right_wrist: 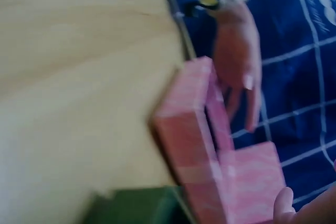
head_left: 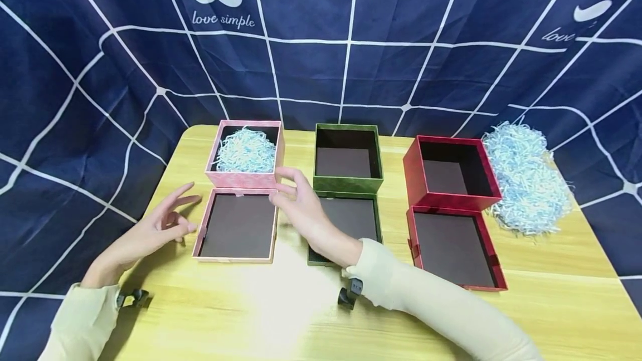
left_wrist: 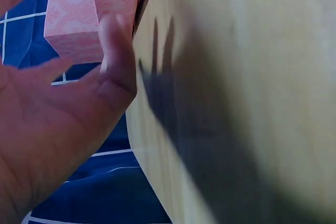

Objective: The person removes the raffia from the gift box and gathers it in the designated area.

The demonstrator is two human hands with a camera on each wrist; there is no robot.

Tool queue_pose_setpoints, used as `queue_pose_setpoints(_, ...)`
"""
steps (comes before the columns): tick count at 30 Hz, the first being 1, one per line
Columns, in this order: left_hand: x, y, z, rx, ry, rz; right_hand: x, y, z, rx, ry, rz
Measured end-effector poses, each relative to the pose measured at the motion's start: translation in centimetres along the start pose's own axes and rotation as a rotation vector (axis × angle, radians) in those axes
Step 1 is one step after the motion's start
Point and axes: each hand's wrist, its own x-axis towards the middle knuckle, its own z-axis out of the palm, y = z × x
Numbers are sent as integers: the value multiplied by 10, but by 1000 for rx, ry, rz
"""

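Note:
A pink box [head_left: 243, 180] stands at the back left, filled with pale blue shredded paper [head_left: 247, 151]. Its shallow lid [head_left: 238, 227] lies opened out toward me, dark inside. My left hand [head_left: 142, 238] hovers left of the lid, fingers spread and loosely bent; the left wrist view shows nothing in its grasp. Beside the right side of the pink box is my right hand [head_left: 307, 208], its fingertips right at the front right corner where box and lid meet. Its forearm passes over the lid [head_left: 348, 216] of the green box [head_left: 348, 184]. Neither hand holds anything.
The green box is in the middle, its dark interior showing. A red box [head_left: 453, 199] with its lid [head_left: 456, 247] opened forward stands to the right. Behind it, a large heap of blue shredded paper [head_left: 529, 183] lies near the table's right edge. A dark gridded cloth [head_left: 311, 66] surrounds the table.

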Motion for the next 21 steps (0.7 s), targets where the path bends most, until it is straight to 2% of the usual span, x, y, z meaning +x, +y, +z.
queue_pose_setpoints(2,3,2,-1,15,56,0,5,-7,-3,38,10,-34)
queue_pose_setpoints(5,8,4,-2,-13,123,1,11,-16,-5,97,16,-72)
queue_pose_setpoints(9,13,9,-4,-68,178,21,18,-25,-6,141,6,-63)
queue_pose_setpoints(13,22,17,-5,-96,213,32,26,-32,-7,140,-14,-27)
queue_pose_setpoints(18,38,31,-9,-43,238,18,39,-44,-7,90,-79,16)
queue_pose_setpoints(21,51,38,-13,-22,227,4,48,-51,-4,72,-93,26)
